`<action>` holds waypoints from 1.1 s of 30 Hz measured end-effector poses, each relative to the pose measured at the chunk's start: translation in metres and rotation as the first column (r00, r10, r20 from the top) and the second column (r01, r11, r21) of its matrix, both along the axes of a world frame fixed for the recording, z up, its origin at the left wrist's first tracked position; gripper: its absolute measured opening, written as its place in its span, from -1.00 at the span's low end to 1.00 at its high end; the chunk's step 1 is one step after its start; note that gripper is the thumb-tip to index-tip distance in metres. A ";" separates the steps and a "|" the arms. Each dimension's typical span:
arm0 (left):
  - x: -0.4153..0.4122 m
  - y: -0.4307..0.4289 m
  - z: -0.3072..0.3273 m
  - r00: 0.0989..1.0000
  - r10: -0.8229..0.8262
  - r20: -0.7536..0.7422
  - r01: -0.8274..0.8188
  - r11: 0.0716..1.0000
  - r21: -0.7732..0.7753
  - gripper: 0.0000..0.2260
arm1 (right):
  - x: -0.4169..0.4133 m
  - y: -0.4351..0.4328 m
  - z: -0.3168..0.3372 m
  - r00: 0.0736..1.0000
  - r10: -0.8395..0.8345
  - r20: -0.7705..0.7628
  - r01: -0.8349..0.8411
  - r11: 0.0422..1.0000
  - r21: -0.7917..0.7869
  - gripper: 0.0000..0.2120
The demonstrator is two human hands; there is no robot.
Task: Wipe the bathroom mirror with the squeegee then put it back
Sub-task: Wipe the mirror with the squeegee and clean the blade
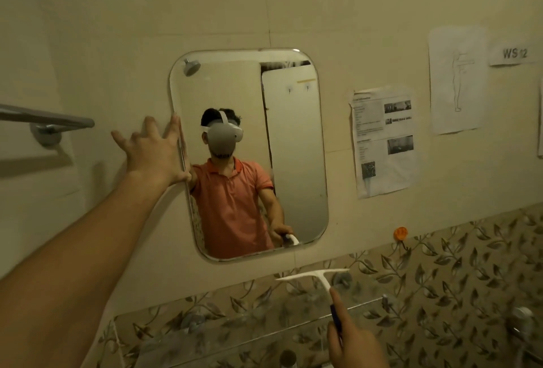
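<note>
Below mirror [249,147], squeegee [320,279] blade-up, handle vertical.

One head-worn camera faces the wall mirror [249,153] from near, seemingly tilted, edges bent by its wide lens.

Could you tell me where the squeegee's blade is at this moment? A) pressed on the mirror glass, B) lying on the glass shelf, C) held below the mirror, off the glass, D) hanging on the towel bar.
C: the right hand holds the squeegee below the mirror, clear of the glass.
</note>
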State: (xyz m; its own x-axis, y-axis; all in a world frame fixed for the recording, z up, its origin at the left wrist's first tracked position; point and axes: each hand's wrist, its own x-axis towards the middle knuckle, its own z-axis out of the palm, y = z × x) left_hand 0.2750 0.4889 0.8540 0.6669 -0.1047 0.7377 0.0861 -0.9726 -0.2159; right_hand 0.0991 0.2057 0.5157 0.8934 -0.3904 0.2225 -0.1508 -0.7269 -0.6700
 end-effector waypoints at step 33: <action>-0.117 -0.108 -0.140 0.730 -0.684 -0.010 0.633 0.681 -0.369 -0.51 | -0.004 0.032 0.145 0.909 0.042 0.415 -0.032 0.999 -0.032 -0.71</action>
State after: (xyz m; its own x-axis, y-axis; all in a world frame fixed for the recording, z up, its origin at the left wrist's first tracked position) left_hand 0.1575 0.3805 0.7143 0.6115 -0.3336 0.7175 -0.6087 -0.7777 0.1571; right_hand 0.0948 0.2375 0.6609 0.7320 -0.3489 0.5851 0.1646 -0.7429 -0.6489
